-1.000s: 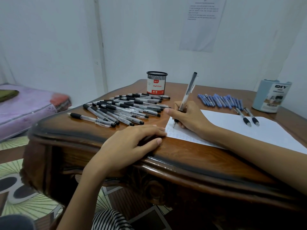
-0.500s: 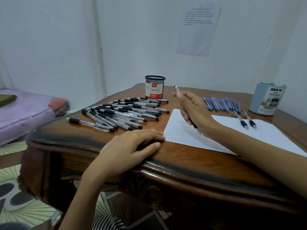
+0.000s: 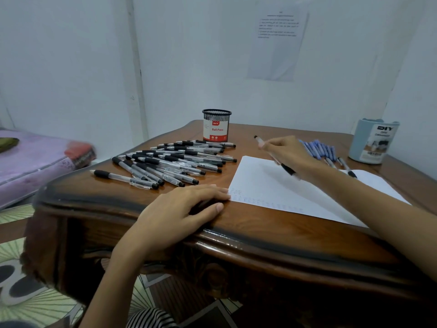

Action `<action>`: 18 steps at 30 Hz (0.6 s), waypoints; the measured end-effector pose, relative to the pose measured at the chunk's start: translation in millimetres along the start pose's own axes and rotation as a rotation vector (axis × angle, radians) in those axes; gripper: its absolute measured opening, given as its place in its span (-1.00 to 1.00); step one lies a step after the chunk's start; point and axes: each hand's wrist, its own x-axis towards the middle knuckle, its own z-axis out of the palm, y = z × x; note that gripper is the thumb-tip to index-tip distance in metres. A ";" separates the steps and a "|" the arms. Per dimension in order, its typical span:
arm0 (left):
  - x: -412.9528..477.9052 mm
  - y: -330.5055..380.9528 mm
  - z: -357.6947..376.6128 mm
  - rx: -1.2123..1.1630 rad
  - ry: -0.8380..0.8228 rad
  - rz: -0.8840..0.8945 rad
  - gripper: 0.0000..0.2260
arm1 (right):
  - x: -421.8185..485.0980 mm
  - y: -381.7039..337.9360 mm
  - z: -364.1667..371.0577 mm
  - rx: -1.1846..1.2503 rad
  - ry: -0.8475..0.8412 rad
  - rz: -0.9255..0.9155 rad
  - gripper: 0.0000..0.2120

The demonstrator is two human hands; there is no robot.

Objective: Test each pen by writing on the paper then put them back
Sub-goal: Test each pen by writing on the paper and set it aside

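The right hand [image 3: 287,151] pinches a black pen [image 3: 285,168] clear above the paper [image 3: 272,188], toward the far edge of the counter [image 3: 236,224], likely for returning, while the left hand [image 3: 184,209] lies flat, fingers relaxed, steadying the paper's near corner.

Home room; carved wooden table [image 3: 236,233]; pink mattress [image 3: 35,162] alongside; patterned floor mat [image 3: 35,306]

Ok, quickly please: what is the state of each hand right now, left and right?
Left hand: open, resting on the table edge, holding nothing.
Right hand: closed around a pen, held above the paper.
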 end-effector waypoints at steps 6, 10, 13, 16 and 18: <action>-3.4 -2.2 0.3 -0.021 0.024 -0.001 -0.53 | 35.6 60.1 -45.6 -0.832 0.119 0.056 -0.73; -5.9 -3.8 -0.4 -0.017 0.015 -0.013 -0.56 | 36.9 77.7 -60.1 -1.046 0.062 0.131 -0.86; -3.6 -4.3 0.0 -0.022 0.012 -0.008 -0.56 | 37.9 83.2 -71.2 -1.076 0.107 0.197 -0.83; -1.8 -2.9 0.2 -0.019 0.014 -0.006 -0.56 | 31.9 86.2 -79.4 -1.088 0.151 0.214 -0.85; -1.2 -1.3 0.3 -0.016 0.008 -0.002 -0.54 | 29.2 87.0 -84.0 -1.078 0.150 0.230 -0.84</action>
